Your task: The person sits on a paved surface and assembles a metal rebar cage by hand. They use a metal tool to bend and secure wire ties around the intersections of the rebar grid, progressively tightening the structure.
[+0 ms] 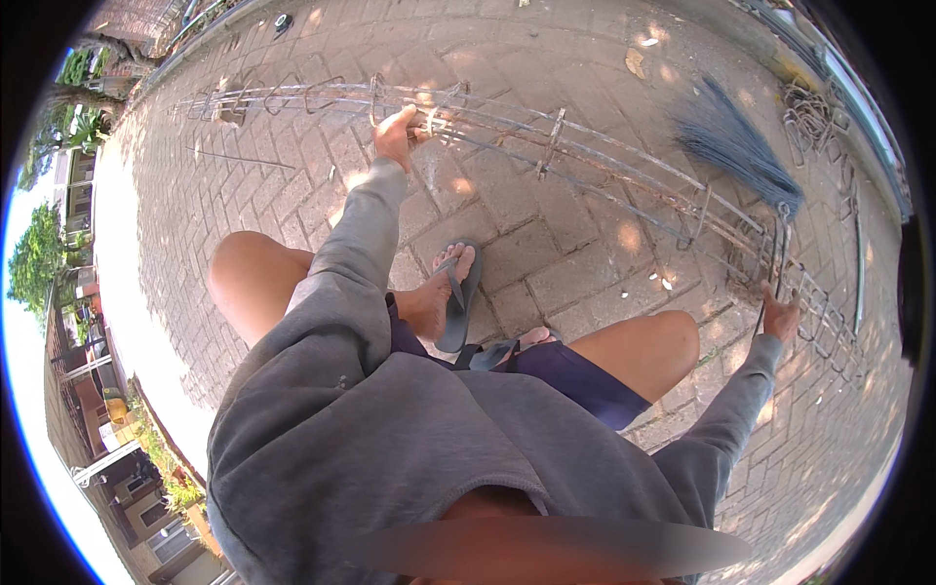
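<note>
A long, narrow rebar cage (624, 168) of rusty bars with square stirrups stretches across the paving in front of me, from far left down to the right. My left hand (395, 136) is closed on the cage's near bars, close to a stirrup (375, 100). Far along to the right, my right hand (779, 319) is at the cage's other end, fingers curled. What it grips there is too small to make out among the bars. A fanned bundle of thin blue-grey tie wire (739, 146) lies beyond the cage, its narrow end near the bars.
A pile of bent stirrups (807, 115) lies at the far right by a curb. Under the cage's left end stands a small block (230, 105). A thin loose rod (244, 158) rests on the brick paving (546, 244). My sandalled feet (458, 292) are between me and the cage.
</note>
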The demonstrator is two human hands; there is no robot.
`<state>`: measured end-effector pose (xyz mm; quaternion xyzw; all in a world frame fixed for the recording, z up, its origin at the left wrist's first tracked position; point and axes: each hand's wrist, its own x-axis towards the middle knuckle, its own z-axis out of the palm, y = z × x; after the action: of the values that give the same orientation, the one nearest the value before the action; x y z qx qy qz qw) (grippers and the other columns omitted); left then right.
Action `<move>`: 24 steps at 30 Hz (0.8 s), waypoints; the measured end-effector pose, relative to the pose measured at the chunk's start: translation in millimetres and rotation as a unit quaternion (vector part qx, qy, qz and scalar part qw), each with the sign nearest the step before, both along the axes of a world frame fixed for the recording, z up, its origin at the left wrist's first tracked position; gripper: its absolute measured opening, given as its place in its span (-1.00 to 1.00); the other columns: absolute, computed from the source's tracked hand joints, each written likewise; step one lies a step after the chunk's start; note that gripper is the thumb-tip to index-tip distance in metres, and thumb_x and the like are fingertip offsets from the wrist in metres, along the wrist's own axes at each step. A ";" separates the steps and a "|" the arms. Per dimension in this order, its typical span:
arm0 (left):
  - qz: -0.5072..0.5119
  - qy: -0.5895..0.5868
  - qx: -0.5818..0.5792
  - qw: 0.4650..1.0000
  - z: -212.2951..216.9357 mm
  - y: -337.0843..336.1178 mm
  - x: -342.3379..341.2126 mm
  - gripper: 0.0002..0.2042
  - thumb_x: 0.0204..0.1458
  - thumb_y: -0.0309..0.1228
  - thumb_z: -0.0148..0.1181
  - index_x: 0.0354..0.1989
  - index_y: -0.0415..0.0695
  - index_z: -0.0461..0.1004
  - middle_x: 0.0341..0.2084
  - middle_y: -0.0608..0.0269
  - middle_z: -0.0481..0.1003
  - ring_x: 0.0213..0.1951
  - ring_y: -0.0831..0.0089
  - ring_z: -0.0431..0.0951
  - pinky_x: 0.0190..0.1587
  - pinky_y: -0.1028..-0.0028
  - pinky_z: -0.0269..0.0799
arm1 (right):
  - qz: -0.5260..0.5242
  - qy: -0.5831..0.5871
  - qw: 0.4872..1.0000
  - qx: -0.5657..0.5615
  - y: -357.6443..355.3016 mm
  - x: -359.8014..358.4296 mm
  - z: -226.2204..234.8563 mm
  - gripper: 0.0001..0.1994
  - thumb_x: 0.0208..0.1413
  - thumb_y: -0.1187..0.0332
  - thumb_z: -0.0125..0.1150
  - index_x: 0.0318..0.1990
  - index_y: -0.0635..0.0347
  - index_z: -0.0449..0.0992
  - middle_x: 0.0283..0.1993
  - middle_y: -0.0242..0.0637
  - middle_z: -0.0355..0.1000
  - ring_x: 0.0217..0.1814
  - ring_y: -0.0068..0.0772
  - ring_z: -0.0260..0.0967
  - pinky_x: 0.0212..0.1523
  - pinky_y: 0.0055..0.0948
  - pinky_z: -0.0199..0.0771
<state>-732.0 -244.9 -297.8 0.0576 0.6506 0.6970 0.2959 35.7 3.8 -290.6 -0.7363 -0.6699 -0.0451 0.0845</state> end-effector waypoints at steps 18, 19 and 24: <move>-0.588 0.611 -0.422 0.321 40.7 66.5 -112.7 0.33 -0.41 -0.10 0.67 0.61 0.17 -0.12 0.29 -0.01 0.39 0.32 0.05 0.43 0.48 -0.01 0.17 | 0.176 0.243 0.936 -0.184 -21.0 -158.1 109.5 -0.65 0.21 0.14 0.17 -0.40 0.30 0.47 -0.50 -0.29 0.39 -0.45 -0.36 0.26 -0.34 -0.29 0.24; -0.595 0.613 -0.375 0.360 37.0 63.7 -119.2 0.16 -0.36 -0.19 0.60 0.54 0.02 0.06 0.15 -0.02 0.49 0.13 0.00 0.59 0.29 0.08 0.45 | 0.215 0.235 0.933 -0.170 -37.1 -199.3 124.2 -0.67 0.23 0.16 0.17 -0.40 0.29 0.45 -0.52 -0.32 0.34 -0.46 -0.37 0.21 -0.33 -0.30 0.22; -0.614 0.608 -0.295 0.408 30.3 62.0 -132.0 -0.26 -0.27 -0.26 0.51 0.16 -0.22 0.34 -0.02 -0.05 0.54 0.02 0.01 0.62 0.05 0.11 0.58 | 0.346 0.248 0.905 -0.009 -118.4 -419.4 130.1 -0.70 0.26 0.24 0.20 -0.37 0.28 0.35 -0.61 -0.32 0.17 -0.60 -0.29 0.03 -0.53 -0.14 0.16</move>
<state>-864.0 -182.9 -267.5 0.7594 0.6158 -0.1237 0.1699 -383.7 -114.6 -160.5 -0.4461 -0.8404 0.1771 0.2518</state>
